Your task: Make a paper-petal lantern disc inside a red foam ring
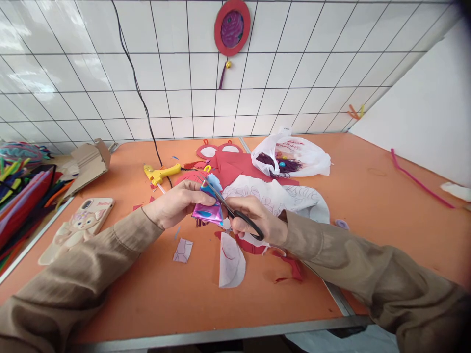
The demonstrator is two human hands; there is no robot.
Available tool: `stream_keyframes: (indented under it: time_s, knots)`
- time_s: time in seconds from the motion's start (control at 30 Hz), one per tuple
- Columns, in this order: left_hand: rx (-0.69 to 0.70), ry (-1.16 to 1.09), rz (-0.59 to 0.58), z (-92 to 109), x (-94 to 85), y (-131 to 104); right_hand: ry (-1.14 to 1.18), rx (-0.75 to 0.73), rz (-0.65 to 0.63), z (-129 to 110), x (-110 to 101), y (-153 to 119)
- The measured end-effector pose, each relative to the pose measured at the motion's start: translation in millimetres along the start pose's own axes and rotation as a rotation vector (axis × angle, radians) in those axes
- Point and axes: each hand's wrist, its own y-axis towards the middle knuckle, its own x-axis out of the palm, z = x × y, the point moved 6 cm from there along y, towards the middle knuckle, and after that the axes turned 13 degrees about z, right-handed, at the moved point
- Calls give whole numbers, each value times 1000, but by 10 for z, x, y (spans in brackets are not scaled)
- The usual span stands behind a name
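Observation:
Over the middle of the orange table, my left hand (pixel 176 202) pinches a shiny pink and blue foil piece (pixel 206 210) between thumb and fingers. From the right, my right hand (pixel 253 215) grips the black handles of scissors (pixel 248 223), whose blades lie against the foil's upper part. Red sheets (pixel 231 164) and a white cloth with drawn lines (pixel 275 193) are spread behind and beside my hands. Nearer the front edge rest a half-round white piece (pixel 231 262), a small patterned scrap (pixel 183 250) and red scraps (pixel 292 267).
A yellow glue gun (pixel 162 174) lies behind my left hand, with a phone (pixel 86 220) at the left. Colourful pipe cleaners (pixel 22 206) and cardboard (pixel 90 164) fill the far left. A white plastic bag (pixel 309 159) holds purple yarn. A round red ornament (pixel 220 34) hangs on the tiled wall.

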Motion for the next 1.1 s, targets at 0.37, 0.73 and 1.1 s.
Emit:
stream_keyframes:
  time_s: [0.37, 0.73, 1.1]
  knots:
    - [-91, -22, 6, -39, -13, 10, -7, 60, 3, -6, -16, -17]
    - [-103, -1, 5, -50, -34, 10, -19, 63, -26, 13, -40, 9]
    - [-101, 9, 20, -71, -12, 7, -20, 20, -21, -15, -17, 16]
